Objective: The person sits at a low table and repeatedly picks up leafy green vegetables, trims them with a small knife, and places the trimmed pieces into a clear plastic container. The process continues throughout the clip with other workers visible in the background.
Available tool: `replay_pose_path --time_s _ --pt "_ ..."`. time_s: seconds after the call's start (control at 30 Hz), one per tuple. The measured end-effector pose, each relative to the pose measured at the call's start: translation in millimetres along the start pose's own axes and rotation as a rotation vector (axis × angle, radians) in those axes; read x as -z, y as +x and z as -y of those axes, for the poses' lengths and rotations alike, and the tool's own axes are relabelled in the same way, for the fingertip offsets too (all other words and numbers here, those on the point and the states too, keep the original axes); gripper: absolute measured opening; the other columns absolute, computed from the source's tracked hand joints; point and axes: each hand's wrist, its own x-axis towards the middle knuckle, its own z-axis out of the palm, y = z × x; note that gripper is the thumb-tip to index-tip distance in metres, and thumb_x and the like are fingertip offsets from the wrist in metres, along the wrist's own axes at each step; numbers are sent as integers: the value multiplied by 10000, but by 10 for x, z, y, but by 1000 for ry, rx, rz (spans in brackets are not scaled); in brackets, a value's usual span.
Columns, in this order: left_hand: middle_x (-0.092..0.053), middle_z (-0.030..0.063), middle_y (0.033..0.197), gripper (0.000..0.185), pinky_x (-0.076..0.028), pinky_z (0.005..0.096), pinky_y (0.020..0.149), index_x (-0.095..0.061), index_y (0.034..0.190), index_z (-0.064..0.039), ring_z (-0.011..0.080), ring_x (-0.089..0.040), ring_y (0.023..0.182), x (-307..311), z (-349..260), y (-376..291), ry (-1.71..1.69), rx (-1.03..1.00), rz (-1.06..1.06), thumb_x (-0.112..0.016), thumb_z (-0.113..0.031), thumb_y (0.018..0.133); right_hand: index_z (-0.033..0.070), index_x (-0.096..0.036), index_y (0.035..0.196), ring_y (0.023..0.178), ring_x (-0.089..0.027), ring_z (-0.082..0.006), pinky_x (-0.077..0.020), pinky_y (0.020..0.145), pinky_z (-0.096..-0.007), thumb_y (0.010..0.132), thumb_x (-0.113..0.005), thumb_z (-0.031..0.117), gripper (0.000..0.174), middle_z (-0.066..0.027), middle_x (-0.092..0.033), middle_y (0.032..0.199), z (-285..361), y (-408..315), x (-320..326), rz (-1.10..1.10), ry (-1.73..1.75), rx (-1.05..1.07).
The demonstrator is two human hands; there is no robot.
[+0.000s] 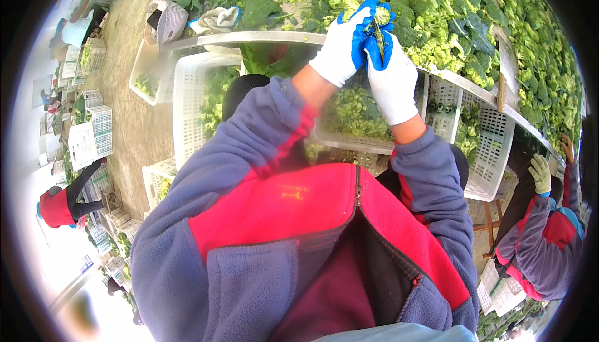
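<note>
My left hand (348, 40), in a white glove with blue-coated fingers, is closed around a broccoli piece (381, 16) above the edge of the produce table. My right hand (390, 73), gloved alike, meets it from the right, its fingers around a small dark knife (377, 35) whose blade lies against the broccoli stem. Part of the knife is hidden by the fingers. Beyond both hands, cut broccoli florets (435, 10) cover the table in a thick layer. Below my forearms stands a white plastic crate (358, 144) with small florets in it.
The table's metal rim (262, 37) runs across in front of me. A pair of used gloves (215, 20) lies on it at left, beside a light cap (171, 21). A white slatted crate (187, 103) stands at left, another (491, 155) at right. A co-worker (545, 244) sits at far right.
</note>
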Motion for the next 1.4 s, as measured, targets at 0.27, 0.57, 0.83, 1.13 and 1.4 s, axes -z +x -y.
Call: replay_pose_path --time_s 0.27,0.57,0.83,1.13,1.4 --pt "-650 78 1223 338 -490 330 972 -555 1307 -68 196 -620 1099 118 171 136 -385 222 14 -463 -301 1080 15 -613 1252 749 -681 -290 -529 690 -357 957 -664 221 364 -195 -703 941 -116 69 -117 45 507 -208" --pt "-630 121 1304 464 -467 378 1025 -549 1308 -43 261 -607 1166 82 124 163 -490 312 35 -476 -426 1057 48 -586 1256 783 -697 -338 -553 695 -415 931 -655 354 452 -160 -703 930 -183 85 -40 -26 -21 1" --pt "-663 73 1198 304 -526 371 900 -588 1258 -46 235 -650 1033 16 94 101 330 -98 17 -583 -224 1011 66 -593 1237 803 -701 -349 -555 706 -423 926 -646 361 432 -167 -708 901 -136 76 36 1 -118 -17" --pt "-698 79 1094 250 -550 286 857 -598 1168 -15 163 -673 980 -156 84 61 -130 23 -270 -656 16 927 46 -607 1216 785 -701 -349 -559 694 -424 936 -636 334 403 -165 -715 911 -90 66 -43 -88 -185 50" --pt "-687 33 1058 217 -525 276 801 -658 1171 -36 115 -639 938 -159 161 4 -35 -16 -300 -611 -160 1000 23 -632 1195 802 -691 -403 -532 676 -436 947 -654 304 375 -239 -697 917 -40 31 -90 -102 8 -55"
